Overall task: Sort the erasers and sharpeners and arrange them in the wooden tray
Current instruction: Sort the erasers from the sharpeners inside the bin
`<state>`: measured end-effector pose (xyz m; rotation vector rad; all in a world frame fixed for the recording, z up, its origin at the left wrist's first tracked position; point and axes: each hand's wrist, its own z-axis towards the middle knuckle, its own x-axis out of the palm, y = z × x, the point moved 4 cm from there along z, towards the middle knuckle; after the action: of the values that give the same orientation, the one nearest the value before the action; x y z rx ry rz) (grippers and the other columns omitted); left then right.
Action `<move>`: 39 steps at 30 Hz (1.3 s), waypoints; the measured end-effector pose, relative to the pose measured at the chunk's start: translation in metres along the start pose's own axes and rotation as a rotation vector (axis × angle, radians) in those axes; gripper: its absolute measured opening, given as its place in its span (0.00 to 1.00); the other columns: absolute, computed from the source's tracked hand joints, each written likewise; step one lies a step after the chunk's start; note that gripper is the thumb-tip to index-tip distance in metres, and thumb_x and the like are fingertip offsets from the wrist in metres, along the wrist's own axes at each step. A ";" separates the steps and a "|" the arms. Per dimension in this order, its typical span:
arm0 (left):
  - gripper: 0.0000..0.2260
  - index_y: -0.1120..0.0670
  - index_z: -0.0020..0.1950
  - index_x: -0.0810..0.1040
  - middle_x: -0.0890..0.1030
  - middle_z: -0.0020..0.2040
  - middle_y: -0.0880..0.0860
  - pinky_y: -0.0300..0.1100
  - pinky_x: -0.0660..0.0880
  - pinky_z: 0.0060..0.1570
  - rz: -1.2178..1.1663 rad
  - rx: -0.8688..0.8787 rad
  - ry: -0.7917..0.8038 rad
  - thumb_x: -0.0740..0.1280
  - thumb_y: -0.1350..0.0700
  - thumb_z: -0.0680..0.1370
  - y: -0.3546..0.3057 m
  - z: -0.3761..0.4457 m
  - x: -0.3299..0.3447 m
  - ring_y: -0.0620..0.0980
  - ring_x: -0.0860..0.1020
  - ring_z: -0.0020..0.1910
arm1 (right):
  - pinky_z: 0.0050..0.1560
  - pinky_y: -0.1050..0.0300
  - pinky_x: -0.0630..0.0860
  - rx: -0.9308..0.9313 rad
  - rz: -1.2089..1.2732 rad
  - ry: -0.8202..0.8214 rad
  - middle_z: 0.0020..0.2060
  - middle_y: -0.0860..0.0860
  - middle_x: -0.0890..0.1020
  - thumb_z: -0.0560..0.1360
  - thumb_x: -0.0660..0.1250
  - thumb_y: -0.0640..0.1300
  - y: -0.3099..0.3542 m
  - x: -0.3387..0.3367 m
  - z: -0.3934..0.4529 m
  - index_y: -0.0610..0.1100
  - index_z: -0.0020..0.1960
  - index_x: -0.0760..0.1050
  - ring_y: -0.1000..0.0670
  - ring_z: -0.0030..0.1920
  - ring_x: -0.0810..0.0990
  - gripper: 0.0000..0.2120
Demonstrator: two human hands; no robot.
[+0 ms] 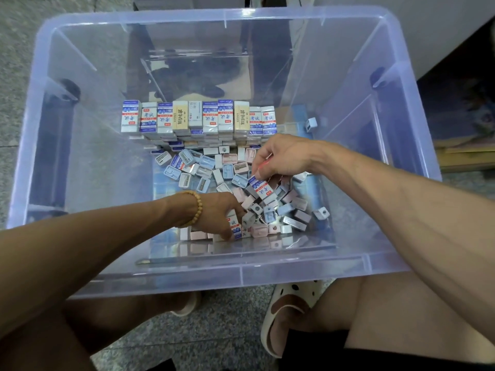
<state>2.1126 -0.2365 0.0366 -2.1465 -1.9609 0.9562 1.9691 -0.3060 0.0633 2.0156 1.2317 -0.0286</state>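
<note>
Sorting is under way inside the clear blue-tinted plastic bin (40, 108). Our right hand (281, 156) pinches a white paper-sleeved eraser (261, 189) above the loose heap of pastel blue and pink sharpeners (203, 172); our left hand (219, 212) curls round another sleeved eraser (233, 226). Next, we judge, both go to the stacked eraser rows (198, 117) at the far side. The wooden tray cannot be made out with certainty; our left fingertips are hidden.

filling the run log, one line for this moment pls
left hand: holds eraser | right hand: pinches eraser over sharpener pile | eraser rows stacked at back | all in bin
</note>
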 end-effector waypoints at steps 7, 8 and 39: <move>0.19 0.52 0.64 0.74 0.72 0.49 0.47 0.36 0.69 0.47 -0.001 -0.081 0.011 0.73 0.56 0.74 -0.002 -0.010 -0.007 0.45 0.71 0.43 | 0.35 0.59 0.82 0.005 0.190 -0.028 0.34 0.44 0.84 0.76 0.71 0.33 0.008 -0.002 -0.005 0.40 0.48 0.81 0.49 0.32 0.85 0.04; 0.19 0.52 0.65 0.74 0.70 0.45 0.46 0.34 0.68 0.42 -0.014 -0.085 0.007 0.73 0.55 0.75 -0.002 -0.013 -0.010 0.43 0.70 0.38 | 0.35 0.59 0.82 0.003 0.216 -0.036 0.33 0.45 0.85 0.75 0.71 0.32 0.009 -0.002 -0.005 0.40 0.49 0.81 0.50 0.32 0.85 0.05; 0.11 0.55 0.53 0.78 0.83 0.48 0.54 0.41 0.77 0.35 -1.220 -0.254 -0.849 0.74 0.62 0.73 0.051 -0.108 -0.067 0.51 0.82 0.46 | 0.33 0.60 0.74 -0.175 0.544 -0.606 0.45 0.49 0.84 0.81 0.66 0.46 0.094 -0.016 0.008 0.50 0.45 0.81 0.54 0.34 0.77 0.07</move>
<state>2.2108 -0.2701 0.1263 -0.1390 -3.0995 1.3726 2.0354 -0.3456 0.1190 1.9184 0.2865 -0.2388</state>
